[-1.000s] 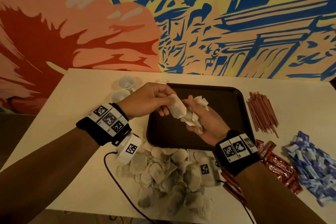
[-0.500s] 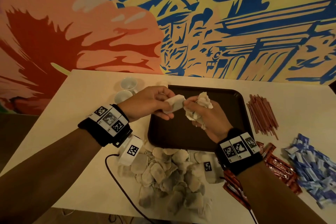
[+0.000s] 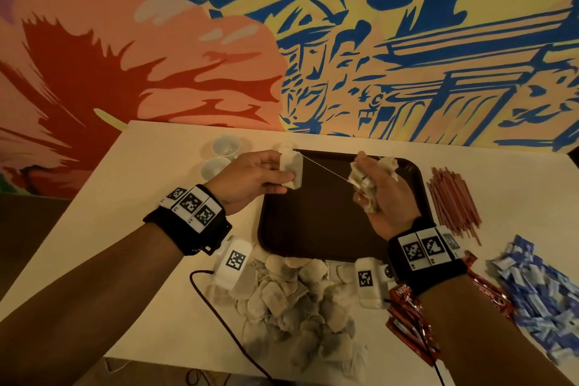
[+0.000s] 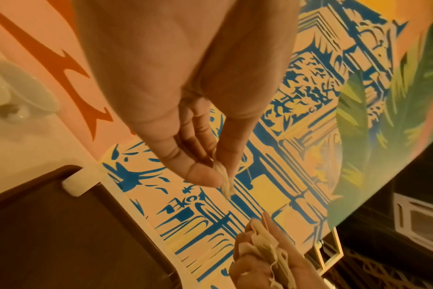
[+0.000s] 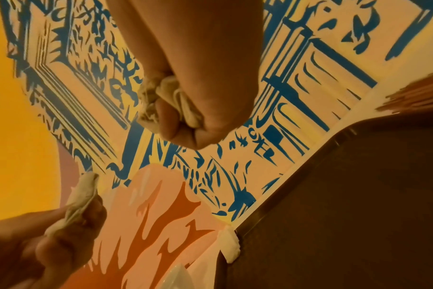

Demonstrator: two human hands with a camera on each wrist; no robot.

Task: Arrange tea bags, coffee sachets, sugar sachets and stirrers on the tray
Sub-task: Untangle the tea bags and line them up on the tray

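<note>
Both hands are raised above the dark brown tray, which lies on the white table and serves as the reference here.

The left hand is over the tray's left rim. Its thumb and fingers pinch a single tea bag, which hangs edge-down from the fingertips; the left wrist view shows the bag nipped between thumb and forefinger.

The right hand is over the tray's far right part. Its fingers are curled tight round a crumpled bunch of tea bags; the right wrist view confirms a closed fist with paper bulging out of it. A thin string runs taut from the single bag to the bunch, above the tray.

No item is seen lying on the visible tray surface.

Just in front of the tray's near edge, a loose pile of tea bags lies on the table. Right of the tray, close beside its right rim, lies a heap of reddish stirrers. Off the tray's near right corner are red coffee sachets, partly hidden by the right forearm, and further right a heap of blue and white sugar sachets. Two small white cups stand beyond the tray's far left corner. A small white block sits touching that far left corner.
</note>
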